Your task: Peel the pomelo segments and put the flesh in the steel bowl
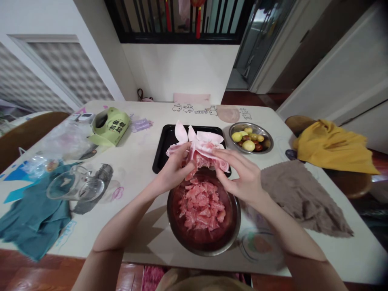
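Both my left hand [176,167] and my right hand [239,171] are closed around a clump of raw, fatty meat slices [204,155], one hand at each side. Pale pieces fan out at the clump's top, and pink meat hangs below. The clump is over the near part of a black tray [160,151] and the far rim of a metal bowl [207,254]. Inside the bowl lies a heap of raw red meat pieces [201,206]. My hands and the clump hide much of the tray's near side.
A metal bowl of small fruits [266,148] stands at the right, behind a brown cloth [303,198]. On the left are a green box [112,127], a clear glass pitcher [80,186] and a teal cloth [36,218]. Yellow fabric [333,145] covers the right chair.
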The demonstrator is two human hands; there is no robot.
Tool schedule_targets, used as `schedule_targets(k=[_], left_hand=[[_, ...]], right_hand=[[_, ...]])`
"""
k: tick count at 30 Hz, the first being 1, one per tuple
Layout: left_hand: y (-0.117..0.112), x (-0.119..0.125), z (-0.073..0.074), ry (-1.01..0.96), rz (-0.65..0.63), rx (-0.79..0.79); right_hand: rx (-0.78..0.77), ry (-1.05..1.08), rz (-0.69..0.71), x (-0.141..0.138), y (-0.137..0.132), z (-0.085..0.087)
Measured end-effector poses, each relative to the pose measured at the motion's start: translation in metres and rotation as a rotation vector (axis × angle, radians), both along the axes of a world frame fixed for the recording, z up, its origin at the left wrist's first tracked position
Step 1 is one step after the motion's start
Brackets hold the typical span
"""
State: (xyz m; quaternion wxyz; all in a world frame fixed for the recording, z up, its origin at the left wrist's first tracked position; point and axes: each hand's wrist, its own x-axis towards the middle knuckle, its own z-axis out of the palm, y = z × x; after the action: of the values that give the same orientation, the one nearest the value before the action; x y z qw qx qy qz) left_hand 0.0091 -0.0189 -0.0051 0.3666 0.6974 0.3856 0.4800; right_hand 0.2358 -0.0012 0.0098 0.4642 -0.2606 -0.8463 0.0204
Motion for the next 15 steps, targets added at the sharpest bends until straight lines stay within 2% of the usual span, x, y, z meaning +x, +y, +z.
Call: schedule_targets(k=[3, 7, 9, 15], left_hand=[[0.002, -0.008, 0.002, 0.098, 0.008, 0.062], [0.011, -0.026, 0.004, 0.208, -0.085, 0.136], [0.015, -0.037, 0.002, 0.242, -0.086, 0.156], [0.028, -0.064, -0.004, 0.306, -0.153, 0.116]], right_hand=[[-0.091, 0.046, 0.008, 0.002, 0.0, 0.004], [-0.222, 0.084, 0.022, 0.007, 0.003, 0.01], [-0.304, 0.093, 0.027, 0.011, 0.005, 0.013], [-0.555, 0.127, 0.102, 0.021, 0.01, 0.018]])
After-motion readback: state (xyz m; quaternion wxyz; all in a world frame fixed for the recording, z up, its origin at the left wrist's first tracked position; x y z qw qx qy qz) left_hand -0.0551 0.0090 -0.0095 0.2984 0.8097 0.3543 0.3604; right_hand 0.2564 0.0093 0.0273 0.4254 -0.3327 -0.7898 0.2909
